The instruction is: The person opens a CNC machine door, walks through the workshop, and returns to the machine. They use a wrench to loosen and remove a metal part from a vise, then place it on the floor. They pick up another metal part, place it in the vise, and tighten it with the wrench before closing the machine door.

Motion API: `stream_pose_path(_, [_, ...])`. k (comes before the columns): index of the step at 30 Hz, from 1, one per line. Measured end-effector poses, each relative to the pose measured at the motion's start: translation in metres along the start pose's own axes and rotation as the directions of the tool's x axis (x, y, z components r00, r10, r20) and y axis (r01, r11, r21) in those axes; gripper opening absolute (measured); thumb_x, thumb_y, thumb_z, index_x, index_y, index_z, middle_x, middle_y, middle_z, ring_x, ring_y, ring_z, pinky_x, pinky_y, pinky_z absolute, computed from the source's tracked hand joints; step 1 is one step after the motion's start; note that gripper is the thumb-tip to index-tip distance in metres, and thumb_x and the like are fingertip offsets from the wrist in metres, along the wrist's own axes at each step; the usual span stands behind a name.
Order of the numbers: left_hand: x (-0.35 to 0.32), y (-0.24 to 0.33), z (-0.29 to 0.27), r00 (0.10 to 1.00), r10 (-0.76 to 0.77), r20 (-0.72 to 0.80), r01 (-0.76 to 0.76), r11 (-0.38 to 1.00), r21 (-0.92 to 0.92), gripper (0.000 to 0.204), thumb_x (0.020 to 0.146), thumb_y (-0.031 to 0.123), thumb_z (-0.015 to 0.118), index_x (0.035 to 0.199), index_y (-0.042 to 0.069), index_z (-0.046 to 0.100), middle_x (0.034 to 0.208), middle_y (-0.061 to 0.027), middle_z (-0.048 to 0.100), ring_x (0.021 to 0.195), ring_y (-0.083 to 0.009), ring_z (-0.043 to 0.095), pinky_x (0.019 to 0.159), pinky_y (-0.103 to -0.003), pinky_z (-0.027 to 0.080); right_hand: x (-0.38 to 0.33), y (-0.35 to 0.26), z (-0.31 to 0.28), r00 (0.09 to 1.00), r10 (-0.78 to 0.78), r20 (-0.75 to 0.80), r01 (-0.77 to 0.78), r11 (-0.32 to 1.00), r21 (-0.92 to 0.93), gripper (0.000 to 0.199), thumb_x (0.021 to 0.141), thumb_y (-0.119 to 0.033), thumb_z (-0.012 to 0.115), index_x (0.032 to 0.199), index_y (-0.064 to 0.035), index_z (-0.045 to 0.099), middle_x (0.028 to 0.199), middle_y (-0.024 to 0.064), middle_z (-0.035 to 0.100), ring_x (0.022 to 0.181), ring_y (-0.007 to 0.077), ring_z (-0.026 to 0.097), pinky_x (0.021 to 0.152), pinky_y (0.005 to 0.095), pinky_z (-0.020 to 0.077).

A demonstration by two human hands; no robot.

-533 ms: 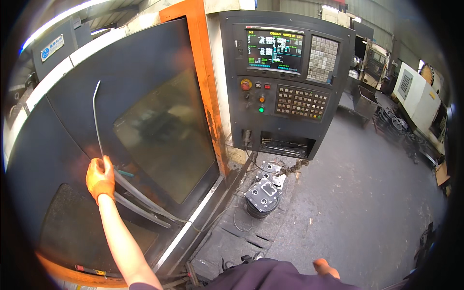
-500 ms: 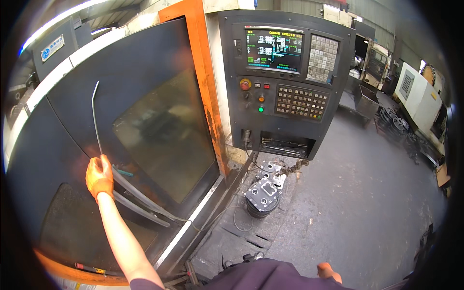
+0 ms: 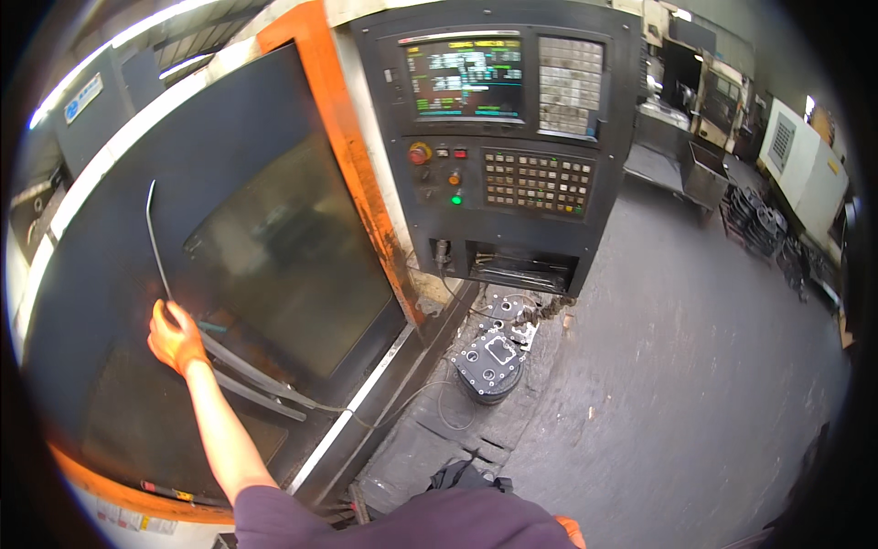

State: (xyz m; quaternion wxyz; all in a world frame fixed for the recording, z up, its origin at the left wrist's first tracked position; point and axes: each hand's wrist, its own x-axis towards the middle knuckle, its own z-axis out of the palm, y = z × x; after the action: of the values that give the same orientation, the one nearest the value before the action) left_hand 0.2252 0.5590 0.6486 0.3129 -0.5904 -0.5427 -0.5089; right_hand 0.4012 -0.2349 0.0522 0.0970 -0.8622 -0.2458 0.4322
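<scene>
Rod (image 3: 159, 252), thin metal, top end bent, sits at 9 o'clock in front of the dark machine door (image 3: 101, 274); left hand (image 3: 178, 339) in orange glove has it by the lower end, fingers curled in tight around it. Right hand (image 3: 570, 531) only a glove sliver at 5 o'clock by the bottom edge; finger state can't tell. Progress, as judged: rod already gripped, door looks shut, screen (image 3: 465, 80) lit at 12 o'clock; looks early on, but what's left isn't shown. Can't tell if rod touches the door. Edges: grey bars (image 3: 242, 369) just beside the hand toward 8 o'clock, orange frame (image 3: 347, 156) at 11, pale sill strip (image 3: 322, 450) at 7 with a thin cable (image 3: 368, 425) crossing it. Control panel (image 3: 393, 188) juts out at 12 to 1, boxing in that side; black round part (image 3: 494, 361) below it, nearer centre at 5. Widest room: grey floor (image 3: 677, 348) at 3 to 4 o'clock; door face gives space above the rod, toward 10.
</scene>
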Motion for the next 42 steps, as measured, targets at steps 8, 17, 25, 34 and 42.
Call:
stream_pose_path(8, [-0.334,0.122,0.005,0.794,0.202,0.573,0.219,0.784,-0.581,0.074,0.1,0.036,0.058,0.154,-0.004,0.027,0.159,-0.0292,0.024,0.148,-0.0423,0.026,0.121,-0.048,0.023,0.041,0.081,-0.044,0.967,0.235,0.098,-0.245,0.963,0.11,0.033,0.103,-0.018,0.043,0.13,-0.0029,0.055,0.129,0.0167,0.065,0.114,0.0268,0.066,0.086,0.039,0.055])
stream_pose_path(17, [-0.66,0.154,0.044,-0.924,0.121,0.362,0.156,0.985,0.069,0.036,0.091,0.043,0.058,0.105,0.011,0.067,0.093,-0.0064,0.069,0.077,-0.021,0.063,0.071,-0.04,0.052,0.07,0.056,-0.204,0.816,0.576,0.058,-0.031,-0.057,0.998,0.038,0.104,-0.028,0.042,0.133,-0.0066,0.053,0.128,0.0148,0.065,0.111,0.0276,0.067,0.086,0.0378,0.0514])
stream_pose_path(25, [-0.69,0.367,0.079,-0.88,0.466,-0.094,0.092,-0.027,-0.995,0.03,0.086,0.026,0.062,0.107,0.005,0.067,0.095,-0.0157,0.072,0.094,-0.0291,0.071,0.08,-0.038,0.055,0.11,0.139,-0.207,0.787,0.578,0.215,-0.374,0.17,0.912,0.032,0.103,-0.017,0.044,0.129,-0.0028,0.056,0.123,0.0125,0.069,0.107,0.0246,0.07,0.08,0.0371,0.0587])
stream_pose_path(34, [-0.82,0.672,0.072,-0.726,0.507,0.465,-0.091,0.599,-0.795,0.054,0.095,0.045,0.039,0.13,0.01,0.062,0.131,-0.0228,0.062,0.126,-0.0384,0.057,0.104,-0.044,0.046,0.141,0.251,-0.294,0.836,0.546,0.05,-0.419,0.577,0.701,0.03,0.099,-0.027,0.044,0.106,-0.0043,0.063,0.096,0.012,0.07,0.081,0.0231,0.065,0.065,0.0384,0.0501])
stream_pose_path(42, [-0.94,0.82,0.032,-0.615,0.462,0.639,0.204,0.876,-0.436,0.064,0.095,0.05,0.042,0.145,0.01,0.048,0.146,-0.0231,0.049,0.137,-0.0362,0.046,0.113,-0.043,0.038,0.341,0.533,-0.49,0.826,0.564,0.013,-0.443,0.635,0.633,0.025,0.093,-0.028,0.052,0.096,-0.0052,0.063,0.081,0.0116,0.066,0.062,0.0226,0.057,0.051,0.0351,0.0412])
